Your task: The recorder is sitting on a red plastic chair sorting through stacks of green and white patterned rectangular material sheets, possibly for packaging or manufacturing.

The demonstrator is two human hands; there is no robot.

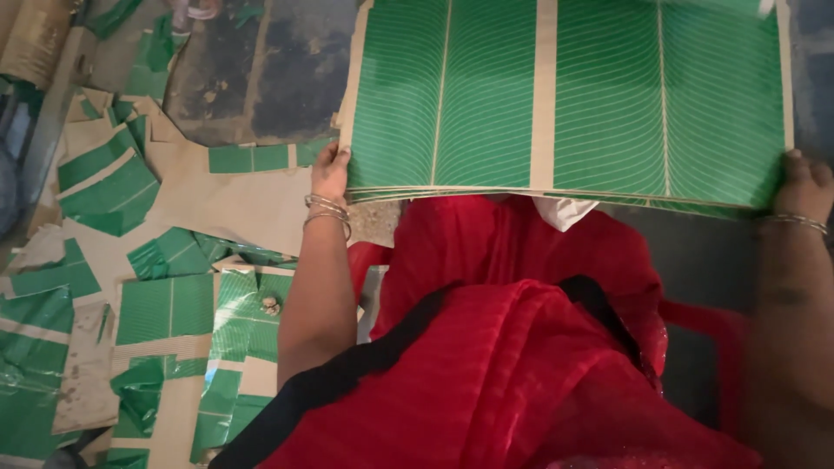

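A stack of large brown paper sheets (565, 95) printed with green leaf-vein panels lies flat in front of me. My left hand (330, 172) grips its near left corner, thumb on top, with metal bangles on the wrist. My right hand (806, 184) holds the near right corner, also with a bangle. Red cloth (512, 347) with a black border covers my lap just below the stack's near edge.
Scraps and offcuts of green printed paper (165, 304) and brown paper (234, 204) litter the floor to the left. A dark, worn floor patch (269, 69) shows beyond them. A white piece (565, 211) peeks from under the stack.
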